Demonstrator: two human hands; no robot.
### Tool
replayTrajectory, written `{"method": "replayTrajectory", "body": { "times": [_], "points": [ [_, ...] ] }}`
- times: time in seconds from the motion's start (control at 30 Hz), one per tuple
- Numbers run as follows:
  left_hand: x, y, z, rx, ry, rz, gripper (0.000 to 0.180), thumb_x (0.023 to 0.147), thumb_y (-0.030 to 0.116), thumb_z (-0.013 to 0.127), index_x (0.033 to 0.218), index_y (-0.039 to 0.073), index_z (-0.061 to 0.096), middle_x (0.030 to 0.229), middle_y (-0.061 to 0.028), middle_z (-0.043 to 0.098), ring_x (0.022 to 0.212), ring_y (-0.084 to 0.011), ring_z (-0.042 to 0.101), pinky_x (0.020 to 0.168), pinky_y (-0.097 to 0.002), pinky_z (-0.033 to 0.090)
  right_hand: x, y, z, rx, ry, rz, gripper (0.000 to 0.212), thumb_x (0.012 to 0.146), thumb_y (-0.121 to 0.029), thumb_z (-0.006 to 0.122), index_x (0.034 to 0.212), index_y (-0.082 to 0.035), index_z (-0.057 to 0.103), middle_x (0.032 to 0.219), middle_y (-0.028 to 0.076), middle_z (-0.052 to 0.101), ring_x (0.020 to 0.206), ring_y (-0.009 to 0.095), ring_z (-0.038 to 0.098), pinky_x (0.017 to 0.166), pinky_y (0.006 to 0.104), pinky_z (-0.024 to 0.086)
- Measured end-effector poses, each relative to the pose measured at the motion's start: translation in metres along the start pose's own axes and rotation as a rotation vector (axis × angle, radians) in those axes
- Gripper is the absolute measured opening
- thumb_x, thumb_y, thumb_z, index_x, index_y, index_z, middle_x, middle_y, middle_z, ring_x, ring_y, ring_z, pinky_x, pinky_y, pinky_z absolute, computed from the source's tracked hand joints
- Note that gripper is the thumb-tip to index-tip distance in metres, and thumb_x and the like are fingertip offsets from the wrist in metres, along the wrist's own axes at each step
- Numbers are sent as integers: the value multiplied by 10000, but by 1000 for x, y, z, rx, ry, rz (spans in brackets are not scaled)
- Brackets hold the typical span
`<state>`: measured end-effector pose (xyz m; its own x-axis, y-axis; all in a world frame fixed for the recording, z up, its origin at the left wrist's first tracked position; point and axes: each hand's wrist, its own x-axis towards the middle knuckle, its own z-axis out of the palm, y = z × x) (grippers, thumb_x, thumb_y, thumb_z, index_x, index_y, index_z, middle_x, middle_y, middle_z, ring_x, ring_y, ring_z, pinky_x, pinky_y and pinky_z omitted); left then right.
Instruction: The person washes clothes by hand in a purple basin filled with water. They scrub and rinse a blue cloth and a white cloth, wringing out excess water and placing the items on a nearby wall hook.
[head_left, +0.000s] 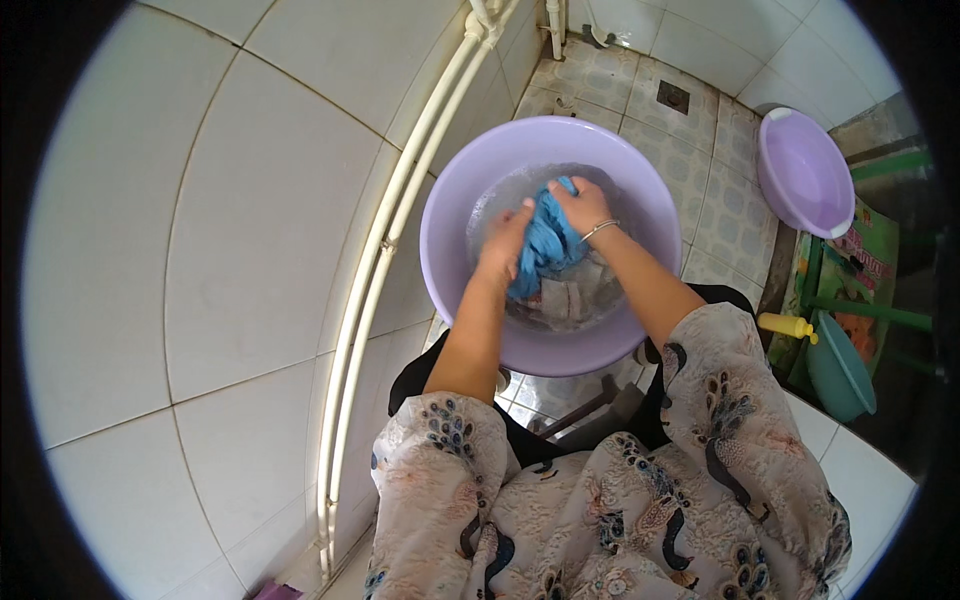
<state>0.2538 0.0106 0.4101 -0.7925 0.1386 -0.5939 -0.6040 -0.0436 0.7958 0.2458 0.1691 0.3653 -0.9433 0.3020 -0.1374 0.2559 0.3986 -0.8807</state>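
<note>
A bunched blue cloth [547, 240] is gripped between my two hands over a large purple basin [455, 290]. My left hand [507, 238] closes on the cloth's left side, a little smeared by motion. On the upper right of the cloth, my right hand [582, 207] has its fingers wrapped around it, and a bracelet [600, 230] circles that wrist. Cloudy grey water [490, 205] fills the bottom of the basin. Under the blue cloth lies a pale striped fabric [560, 302], partly in the water.
Pale pipes [385, 245] run along the tiled wall [270, 220] at the left. Beyond the basin is a floor drain [673, 96]. To the right are a smaller purple basin [805, 170], a yellow bottle [786, 325] and a teal basin [838, 370].
</note>
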Motion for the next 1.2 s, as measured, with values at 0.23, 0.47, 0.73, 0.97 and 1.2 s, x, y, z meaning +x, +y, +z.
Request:
{"method": "replayTrajectory", "body": {
  "times": [0.23, 0.47, 0.73, 0.97, 1.2],
  "points": [
    [37, -32, -28, 667, 310, 412, 395, 708, 125, 646, 1055, -42, 560, 922, -124, 630, 897, -197, 596, 753, -337, 480, 1, 24, 3, 4, -16, 14, 458, 716, -312, 670, 1009, 31, 589, 969, 196, 624, 945, 320, 593, 823, 349, 457],
    [38, -34, -34, 330, 101, 285, 308, 765, 35, 484, 1067, 29, 545, 919, -102, 606, 790, -228, 600, 667, -373, 510, 8, 15, -14, -11, -320, 192, 533, 715, -313, 672, 1121, 8, 547, 1067, 182, 596, 971, 280, 581, 816, 339, 458],
    [-2, 17, -34, -462, -118, 100, 231, 841, 121, 492, 1044, 20, 534, 955, -95, 595, 848, -233, 591, 751, -361, 502, -8, -20, -38, 814, -405, 319, 451, 829, -286, 597, 1119, 55, 533, 1061, 130, 597, 959, 205, 575, 807, 329, 463],
    [19, 7, -36, -470, 32, 176, 234, 830, 111, 535, 1031, -6, 562, 951, -95, 610, 844, -206, 590, 776, -320, 483, 9, -5, -32, 236, -215, 118, 536, 740, -280, 687, 1167, -12, 505, 1096, 139, 586, 986, 254, 570, 867, 351, 444],
    [28, -31, -35, 527, 183, 402, 374, 700, 87, 616, 1059, -9, 579, 965, -181, 630, 869, -284, 615, 770, -336, 483, -21, -13, -19, -481, -400, -33, 555, 704, -223, 685, 1215, -163, 478, 1138, 178, 559, 1047, 347, 539, 885, 394, 438]
  ]
}}
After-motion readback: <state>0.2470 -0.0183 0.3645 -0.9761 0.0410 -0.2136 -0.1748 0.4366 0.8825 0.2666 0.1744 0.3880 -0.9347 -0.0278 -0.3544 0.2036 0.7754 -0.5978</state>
